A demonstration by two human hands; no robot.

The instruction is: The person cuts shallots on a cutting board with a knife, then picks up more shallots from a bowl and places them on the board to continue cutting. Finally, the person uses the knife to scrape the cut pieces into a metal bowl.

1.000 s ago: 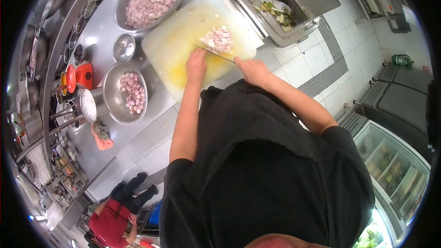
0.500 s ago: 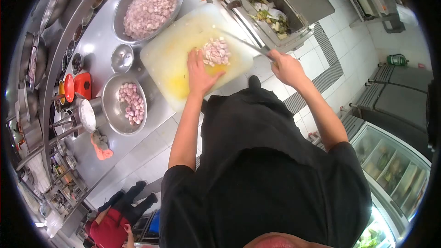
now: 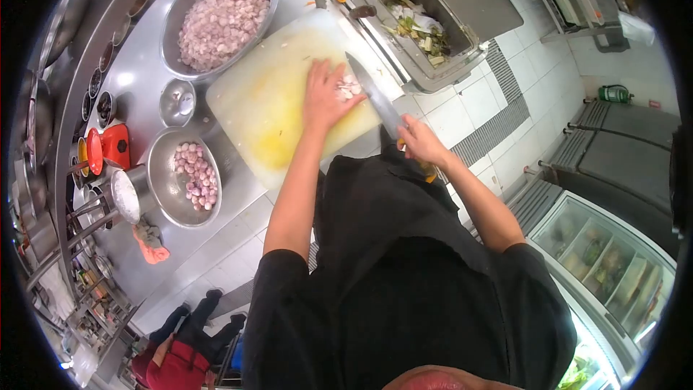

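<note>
My right hand (image 3: 420, 141) is wrapped round the yellow handle of a kitchen knife (image 3: 377, 100). The wide blade slants across the right edge of a white, yellow-stained cutting board (image 3: 253, 79). Over the board, my left hand (image 3: 326, 100) is open, with fingers stretched and thumb apart. Chopped shallots (image 3: 349, 88) lie between that hand and the blade, partly hidden by both. Just beyond the board's upper left is a big steel bowl (image 3: 170, 36) heaped with cut shallots (image 3: 224, 20). A second steel bowl (image 3: 162, 191) holds whole peeled shallots (image 3: 196, 173).
A small steel bowl (image 3: 177, 102) sits between the larger ones. Right of the board, an open bin (image 3: 462, 58) contains vegetable scraps. A red scale (image 3: 115, 146) and a cloth (image 3: 150, 244) are at left. Another person in a red top (image 3: 177, 365) stands lower left.
My right hand has moved down and left, bringing the knife blade up against the chopped shallots. My left hand has shifted slightly right and up, and the spread pile is now gathered between them.
</note>
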